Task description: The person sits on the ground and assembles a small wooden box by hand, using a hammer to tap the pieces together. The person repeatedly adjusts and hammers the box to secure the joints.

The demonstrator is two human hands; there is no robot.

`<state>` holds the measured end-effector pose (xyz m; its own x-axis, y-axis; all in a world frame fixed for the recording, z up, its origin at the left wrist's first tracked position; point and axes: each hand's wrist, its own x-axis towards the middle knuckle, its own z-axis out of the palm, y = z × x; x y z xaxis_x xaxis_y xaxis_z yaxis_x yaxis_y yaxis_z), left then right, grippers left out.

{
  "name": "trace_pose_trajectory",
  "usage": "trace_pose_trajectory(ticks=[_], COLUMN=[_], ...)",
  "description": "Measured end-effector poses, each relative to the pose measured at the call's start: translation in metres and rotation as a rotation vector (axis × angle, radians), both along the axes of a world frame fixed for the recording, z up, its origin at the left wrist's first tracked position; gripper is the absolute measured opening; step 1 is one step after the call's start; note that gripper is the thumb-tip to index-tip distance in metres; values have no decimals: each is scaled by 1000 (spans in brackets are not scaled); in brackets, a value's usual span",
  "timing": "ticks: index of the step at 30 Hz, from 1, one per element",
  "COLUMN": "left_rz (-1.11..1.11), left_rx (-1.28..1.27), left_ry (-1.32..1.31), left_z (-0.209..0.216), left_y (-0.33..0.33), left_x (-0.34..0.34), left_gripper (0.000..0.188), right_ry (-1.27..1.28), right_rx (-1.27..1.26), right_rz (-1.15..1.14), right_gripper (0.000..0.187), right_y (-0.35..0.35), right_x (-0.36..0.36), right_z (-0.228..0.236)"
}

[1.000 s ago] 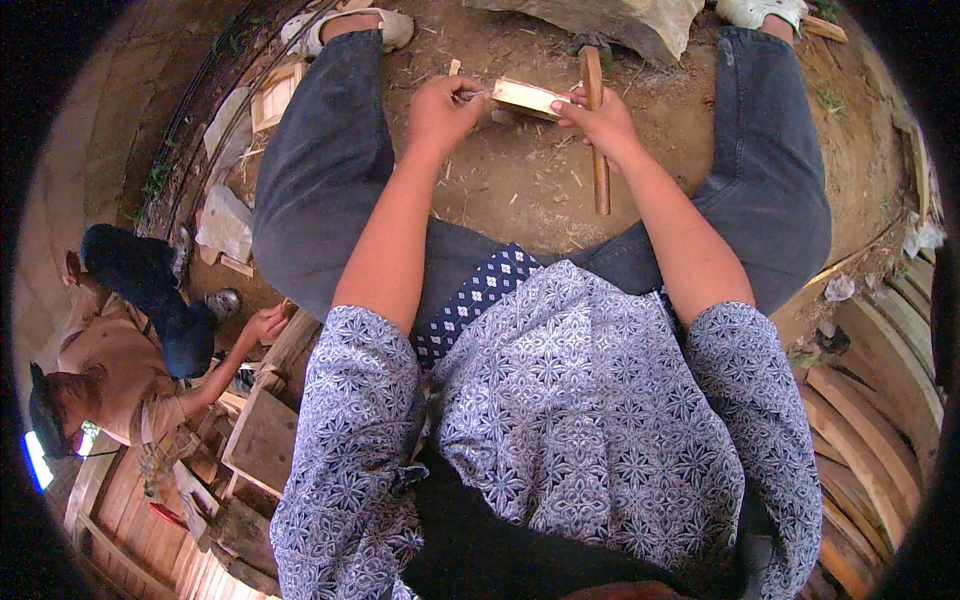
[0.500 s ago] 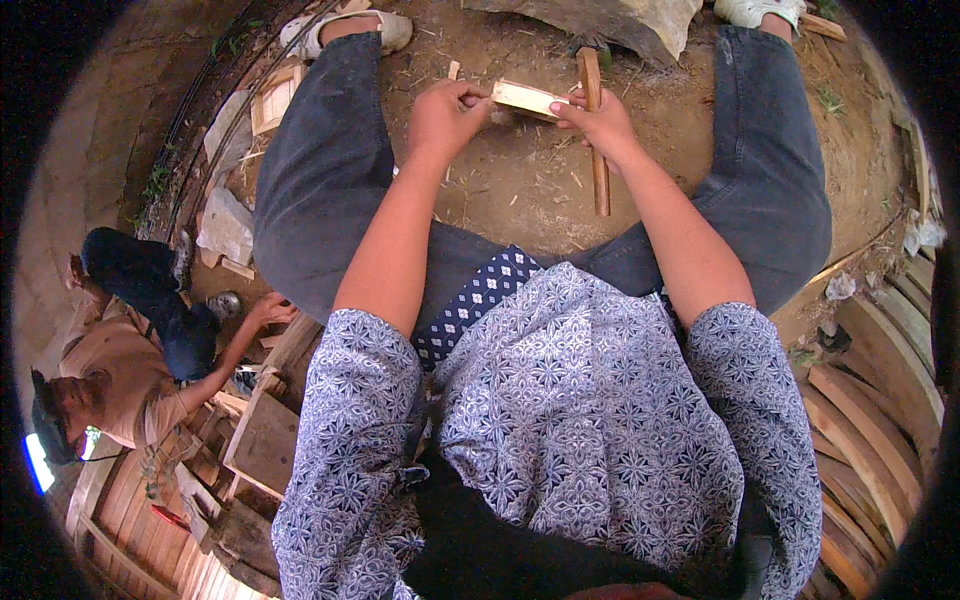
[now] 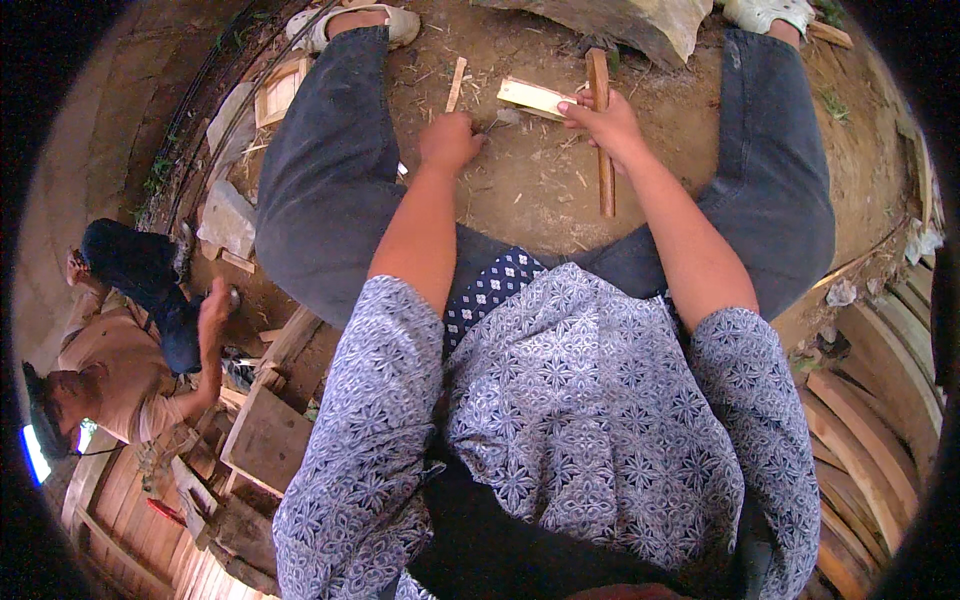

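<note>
My right hand (image 3: 612, 125) grips a small pale wooden piece (image 3: 535, 97), flat and narrow, with the thumb on its near end. A brown wooden handle (image 3: 606, 180) stands upright across the same hand, apparently held in it; its dark head is partly visible beside the large stone. My left hand (image 3: 450, 142) is low over the dirt between my legs, its fingers curled in and partly hidden, so what they hold, if anything, does not show. A thin wooden strip (image 3: 457, 82) lies just beyond its knuckles.
A large stone (image 3: 640, 25) sits at the far side, between my feet. A small wooden frame (image 3: 283, 92) lies left of my left leg. Curved planks (image 3: 865, 430) are stacked at right. Another person (image 3: 125, 385) sits at left, near a wooden box (image 3: 268, 440).
My left hand has left the wooden piece and come down nearer to me. My right hand keeps its grip. The other person's arm has lifted and bent.
</note>
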<state>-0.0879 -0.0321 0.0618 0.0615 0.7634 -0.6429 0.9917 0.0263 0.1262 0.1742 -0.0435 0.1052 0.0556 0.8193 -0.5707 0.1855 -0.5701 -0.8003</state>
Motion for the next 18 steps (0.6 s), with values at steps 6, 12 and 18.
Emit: trace_pose_trajectory(ticks=[6,12,18], left_rz=[61,-3,-37], left_rx=[94,77,65], left_ry=[23,21,39], left_z=[-20,-9,-9], left_y=[-2,0,0], left_x=[11,13,10], left_gripper=[30,29,32], right_ry=[-13,15,-5], right_rx=[-75,-78,-84], right_rz=[94,64,63], right_gripper=[60,61,62], right_y=[1,0,1], right_x=[-4,1,0], right_z=[11,13,11])
